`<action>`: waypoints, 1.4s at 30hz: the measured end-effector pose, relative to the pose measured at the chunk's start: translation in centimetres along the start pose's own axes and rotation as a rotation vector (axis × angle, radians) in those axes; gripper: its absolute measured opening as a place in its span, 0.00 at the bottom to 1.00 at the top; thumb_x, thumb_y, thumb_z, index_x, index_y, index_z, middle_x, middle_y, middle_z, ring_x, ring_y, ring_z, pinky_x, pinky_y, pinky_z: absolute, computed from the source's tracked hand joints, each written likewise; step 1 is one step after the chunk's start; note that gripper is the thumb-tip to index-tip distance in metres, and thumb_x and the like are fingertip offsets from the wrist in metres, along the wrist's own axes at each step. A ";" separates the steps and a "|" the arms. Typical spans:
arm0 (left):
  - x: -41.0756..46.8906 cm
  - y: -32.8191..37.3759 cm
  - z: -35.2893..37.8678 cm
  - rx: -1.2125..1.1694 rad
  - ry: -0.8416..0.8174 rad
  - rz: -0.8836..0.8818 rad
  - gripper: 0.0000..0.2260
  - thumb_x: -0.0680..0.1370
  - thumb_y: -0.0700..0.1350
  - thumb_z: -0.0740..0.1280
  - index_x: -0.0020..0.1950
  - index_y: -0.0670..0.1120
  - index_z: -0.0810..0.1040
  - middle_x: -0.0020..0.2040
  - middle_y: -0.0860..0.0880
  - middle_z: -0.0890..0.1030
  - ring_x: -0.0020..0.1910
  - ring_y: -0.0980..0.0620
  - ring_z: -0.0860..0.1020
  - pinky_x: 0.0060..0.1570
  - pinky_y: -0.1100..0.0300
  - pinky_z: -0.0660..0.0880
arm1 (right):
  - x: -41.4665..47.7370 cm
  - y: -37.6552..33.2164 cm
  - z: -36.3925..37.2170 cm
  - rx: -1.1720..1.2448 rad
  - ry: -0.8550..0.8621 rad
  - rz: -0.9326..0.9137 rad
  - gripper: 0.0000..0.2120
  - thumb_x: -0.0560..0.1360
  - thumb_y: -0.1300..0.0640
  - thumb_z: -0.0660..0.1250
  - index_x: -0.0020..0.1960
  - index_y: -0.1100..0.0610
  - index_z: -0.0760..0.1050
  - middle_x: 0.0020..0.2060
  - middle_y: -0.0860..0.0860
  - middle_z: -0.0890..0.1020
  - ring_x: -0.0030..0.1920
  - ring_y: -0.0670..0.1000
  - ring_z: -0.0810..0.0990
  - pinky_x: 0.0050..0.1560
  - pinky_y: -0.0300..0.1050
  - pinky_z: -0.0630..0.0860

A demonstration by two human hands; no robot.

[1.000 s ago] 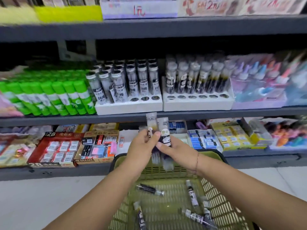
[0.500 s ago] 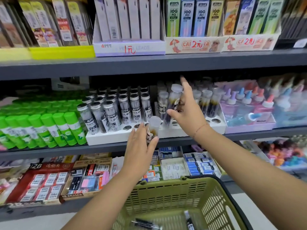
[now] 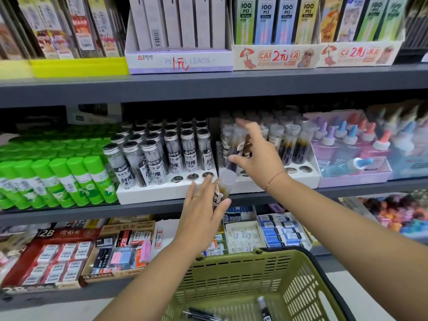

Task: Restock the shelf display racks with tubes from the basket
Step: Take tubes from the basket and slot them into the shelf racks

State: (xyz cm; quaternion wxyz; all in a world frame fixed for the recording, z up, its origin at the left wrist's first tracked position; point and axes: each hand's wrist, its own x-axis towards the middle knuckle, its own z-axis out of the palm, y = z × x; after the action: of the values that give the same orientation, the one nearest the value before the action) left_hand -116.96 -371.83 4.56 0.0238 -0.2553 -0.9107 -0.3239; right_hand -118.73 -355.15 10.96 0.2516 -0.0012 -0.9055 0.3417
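White and drilled with holes, the two racks on the middle shelf (image 3: 347, 186) are only partly filled. The left rack (image 3: 159, 193) shows three bare holes in its front row, and the right rack (image 3: 308, 179) has at least two at its front.

The right hand (image 3: 257, 158) has its grip pinched, thumb against fingers, on a dark-filled tube (image 3: 232, 149) held upright over the right rack's front left corner. I cannot tell whether its foot is already in a hole, since the hand covers that spot. The left hand (image 3: 201, 209) holds a second tube (image 3: 223, 188) between thumb and nearly straight fingers, just in front of the gap between the racks.

The green basket (image 3: 231, 272) below holds a few loose tubes (image 3: 264, 308), so I judge the job well under way but unfinished. The basket's floor is cut off by the frame, and the racks' rear rows are blurred.
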 end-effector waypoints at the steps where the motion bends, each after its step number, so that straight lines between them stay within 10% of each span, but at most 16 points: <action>1: 0.0 0.1 0.0 0.000 -0.001 0.002 0.25 0.82 0.56 0.52 0.77 0.50 0.55 0.78 0.49 0.59 0.77 0.56 0.44 0.73 0.60 0.39 | -0.3 0.1 0.2 -0.019 -0.011 -0.005 0.32 0.73 0.56 0.70 0.71 0.45 0.58 0.38 0.46 0.76 0.33 0.49 0.75 0.37 0.44 0.73; 8: -0.1 0.3 -0.2 -0.032 -0.025 -0.034 0.25 0.82 0.56 0.52 0.78 0.50 0.54 0.79 0.53 0.52 0.77 0.55 0.44 0.73 0.59 0.41 | 0.8 0.7 -0.7 -0.050 -0.082 -0.109 0.20 0.77 0.53 0.65 0.68 0.48 0.69 0.48 0.46 0.78 0.48 0.47 0.75 0.53 0.45 0.74; 16: 0.2 0.3 -0.2 -0.127 -0.035 -0.088 0.26 0.81 0.58 0.52 0.77 0.51 0.55 0.78 0.53 0.56 0.78 0.51 0.42 0.74 0.53 0.46 | 0.6 0.1 -2.4 -0.140 -0.102 -0.107 0.18 0.79 0.49 0.61 0.68 0.47 0.70 0.46 0.48 0.70 0.43 0.46 0.71 0.44 0.36 0.66; 24: 0.2 2.7 0.2 -0.140 -0.030 -0.011 0.24 0.81 0.59 0.52 0.76 0.54 0.57 0.78 0.55 0.56 0.77 0.54 0.44 0.74 0.52 0.48 | -4.7 -0.2 -1.6 0.350 -0.244 -0.069 0.15 0.75 0.56 0.68 0.61 0.49 0.74 0.51 0.46 0.81 0.49 0.45 0.80 0.53 0.40 0.77; 28: 0.3 2.7 0.5 -0.023 -0.019 0.096 0.24 0.81 0.58 0.53 0.76 0.54 0.56 0.75 0.61 0.55 0.71 0.67 0.43 0.72 0.61 0.38 | -3.9 0.7 -3.8 0.464 -0.107 -0.004 0.16 0.74 0.59 0.68 0.60 0.49 0.72 0.47 0.51 0.83 0.48 0.53 0.82 0.47 0.48 0.82; 33: 0.4 0.4 2.2 0.290 -0.063 0.223 0.31 0.78 0.64 0.45 0.79 0.52 0.47 0.79 0.57 0.43 0.76 0.60 0.37 0.72 0.62 0.31 | -0.9 1.8 -6.3 0.310 0.236 -0.003 0.13 0.73 0.56 0.70 0.53 0.47 0.68 0.43 0.55 0.80 0.44 0.57 0.80 0.47 0.59 0.79; 42: 0.5 -0.2 2.8 0.317 -0.049 0.241 0.33 0.76 0.66 0.42 0.78 0.54 0.41 0.79 0.57 0.43 0.72 0.64 0.33 0.72 0.61 0.30 | 0.6 1.6 -4.9 0.077 0.088 -0.078 0.12 0.74 0.56 0.69 0.55 0.52 0.71 0.36 0.43 0.76 0.35 0.39 0.73 0.43 0.40 0.73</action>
State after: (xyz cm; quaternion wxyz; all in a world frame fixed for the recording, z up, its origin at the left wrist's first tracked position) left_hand -117.18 -370.06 2.29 0.0801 -0.3632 -0.9135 -0.1651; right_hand -117.28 -350.80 13.40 0.3041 0.0291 -0.8792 0.3657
